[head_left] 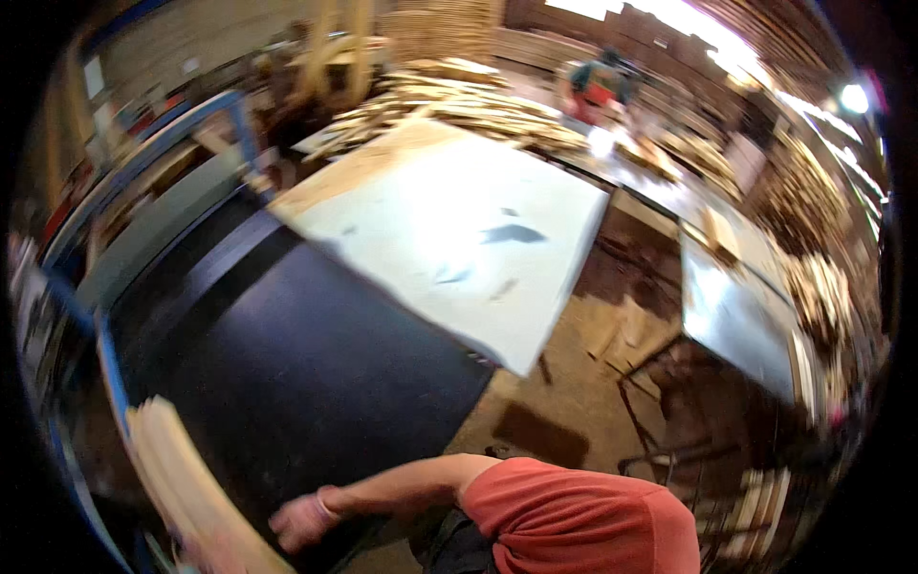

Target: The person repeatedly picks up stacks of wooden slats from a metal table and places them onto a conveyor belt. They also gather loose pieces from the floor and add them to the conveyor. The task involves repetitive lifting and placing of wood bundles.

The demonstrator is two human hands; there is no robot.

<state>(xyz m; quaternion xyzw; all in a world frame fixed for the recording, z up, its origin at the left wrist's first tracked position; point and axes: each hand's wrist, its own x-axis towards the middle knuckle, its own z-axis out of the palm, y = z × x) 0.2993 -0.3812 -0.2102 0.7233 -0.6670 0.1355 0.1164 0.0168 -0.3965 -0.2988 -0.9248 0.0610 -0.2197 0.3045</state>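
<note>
Your right hand (304, 524) has pale boards (189, 469) just to its left, by your left hand (206, 557); I can't tell either grip.

Long, flat, pale wooden boards (189, 474) are lying along the left of a wide, flat, black surface (325, 335) — a four-sided white tabletop (430, 244) is sitting behind it, with thin, yellowish wooden strips (459, 100) resting behind that.
</note>
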